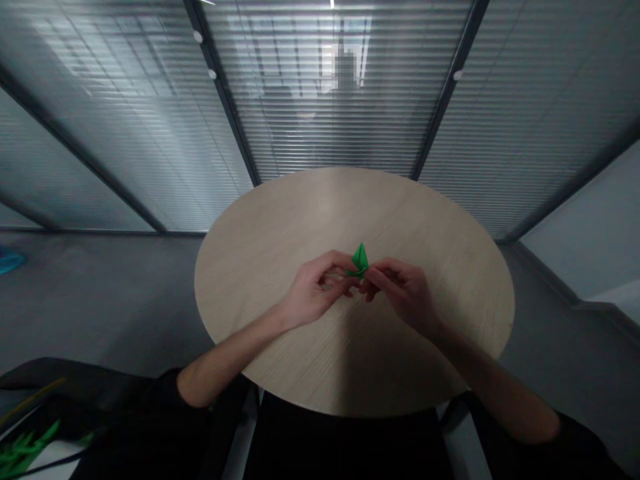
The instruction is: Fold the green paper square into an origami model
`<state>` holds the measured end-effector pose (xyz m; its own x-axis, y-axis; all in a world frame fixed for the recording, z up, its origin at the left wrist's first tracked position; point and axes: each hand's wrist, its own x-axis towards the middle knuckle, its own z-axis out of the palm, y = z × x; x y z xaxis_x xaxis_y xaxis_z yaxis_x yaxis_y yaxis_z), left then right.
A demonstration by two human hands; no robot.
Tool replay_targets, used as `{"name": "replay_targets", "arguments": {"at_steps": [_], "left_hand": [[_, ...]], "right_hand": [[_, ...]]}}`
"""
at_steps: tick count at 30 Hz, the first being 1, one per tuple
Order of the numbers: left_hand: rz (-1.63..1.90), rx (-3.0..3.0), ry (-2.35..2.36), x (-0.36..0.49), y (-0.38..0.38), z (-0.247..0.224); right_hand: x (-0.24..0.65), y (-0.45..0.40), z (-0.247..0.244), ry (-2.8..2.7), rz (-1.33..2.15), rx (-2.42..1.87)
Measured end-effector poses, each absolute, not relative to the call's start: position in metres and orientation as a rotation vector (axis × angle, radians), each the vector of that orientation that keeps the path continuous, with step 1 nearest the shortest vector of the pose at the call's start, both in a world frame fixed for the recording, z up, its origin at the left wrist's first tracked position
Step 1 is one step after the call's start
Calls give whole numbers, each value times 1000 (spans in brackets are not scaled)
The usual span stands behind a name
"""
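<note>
A small folded green paper origami piece is held up between my two hands over the middle of the round table. One pointed tip of it sticks upward; its lower part is partly hidden by my fingers. My left hand pinches it from the left, thumb and fingertips closed at its lower edge. From the right, my right hand grips its lower right corner between thumb and fingers. The fingertips of both hands nearly meet below the paper.
Glass partitions with blinds stand behind the table. At bottom left, several green pieces lie beside something white in or near a dark bag or chair. A blue object is on the floor at far left.
</note>
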<state>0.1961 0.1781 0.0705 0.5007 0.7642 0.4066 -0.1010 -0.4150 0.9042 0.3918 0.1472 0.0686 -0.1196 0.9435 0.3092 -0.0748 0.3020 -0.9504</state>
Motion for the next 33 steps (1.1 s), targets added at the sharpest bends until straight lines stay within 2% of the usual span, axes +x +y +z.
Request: {"name": "replay_targets", "arguments": {"at_steps": [11, 22, 33], "left_hand": [[1133, 1726, 584, 194, 180, 65], [1134, 1840, 468, 191, 175, 75], [1098, 1701, 641, 198, 177, 68]], "right_hand": [[392, 149, 69, -1355, 1183, -812], [392, 147, 72, -1353, 1105, -866], [388, 144, 69, -1385, 1010, -916]]}}
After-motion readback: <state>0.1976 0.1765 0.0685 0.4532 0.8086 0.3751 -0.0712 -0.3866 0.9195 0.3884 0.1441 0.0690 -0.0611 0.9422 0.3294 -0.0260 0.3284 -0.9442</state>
